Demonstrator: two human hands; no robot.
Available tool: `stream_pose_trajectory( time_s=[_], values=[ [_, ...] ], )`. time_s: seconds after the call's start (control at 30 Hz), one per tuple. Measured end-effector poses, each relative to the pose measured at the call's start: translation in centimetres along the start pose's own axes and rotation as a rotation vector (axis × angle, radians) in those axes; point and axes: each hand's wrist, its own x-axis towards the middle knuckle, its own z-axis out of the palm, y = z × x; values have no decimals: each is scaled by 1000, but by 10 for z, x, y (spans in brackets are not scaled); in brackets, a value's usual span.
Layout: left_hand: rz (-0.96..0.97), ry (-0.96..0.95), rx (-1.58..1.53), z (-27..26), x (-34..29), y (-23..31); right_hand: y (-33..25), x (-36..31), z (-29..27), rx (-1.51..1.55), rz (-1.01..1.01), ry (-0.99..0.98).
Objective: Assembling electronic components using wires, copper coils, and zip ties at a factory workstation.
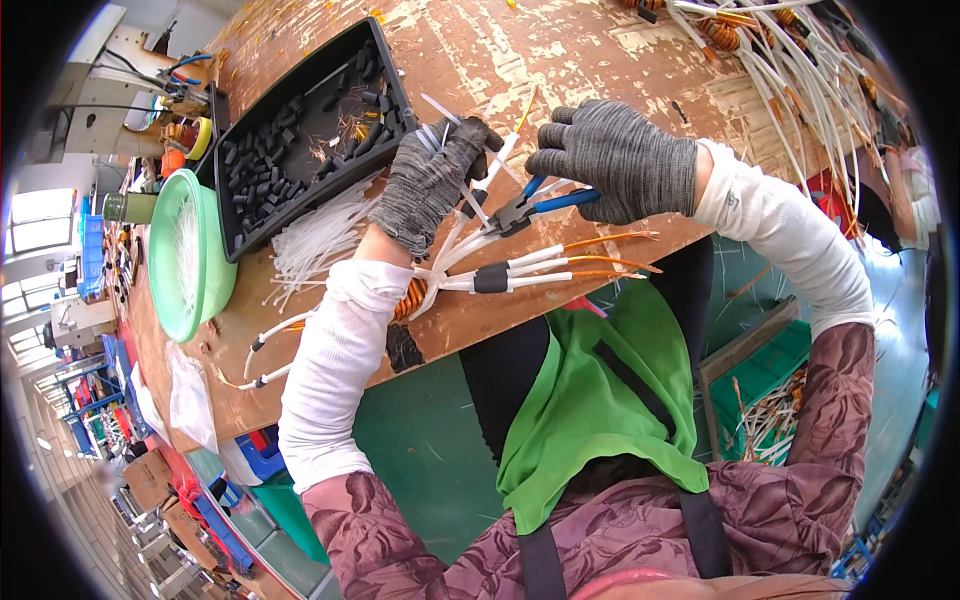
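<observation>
A worn wooden desk (470,70) fills the upper half, seen from above by a person seated at its near edge. On its left lies a long black tray (397,80) of short dark tubes (265,150), with a pale green basin (215,265) just beside it. Nearer the person, by the desk's edge, a wire bundle (440,272) fans out in white and orange strands; the step in hand seems to be fastening or trimming a tie on it, and the next move would call for a steady left hold and blades set clear of the wires. Both hands wear grey knitted gloves. The left hand (432,180), its forearm rising from the lower left, is curled above the bundle, fingers closed on white strips (430,137). The right hand (625,160) comes in from the right, elbow bent, back of the hand upward, gripping blue-handled pliers (515,215) (whether the blades touch a strip, I cannot tell). Smallest of all, a black sleeve (491,278) wraps some of the white strands, to the right of the bundle's middle
</observation>
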Motion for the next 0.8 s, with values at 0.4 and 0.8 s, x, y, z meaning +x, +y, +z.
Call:
stream_pose_trajectory(
  time_s=[0.4,0.8],
  values=[
    [-144,130,-195,-5,6,-8,8,-18,-2,57,161,-52],
    [-149,135,-210,-6,8,-14,10,14,5,9,-39,-74]
  ],
)
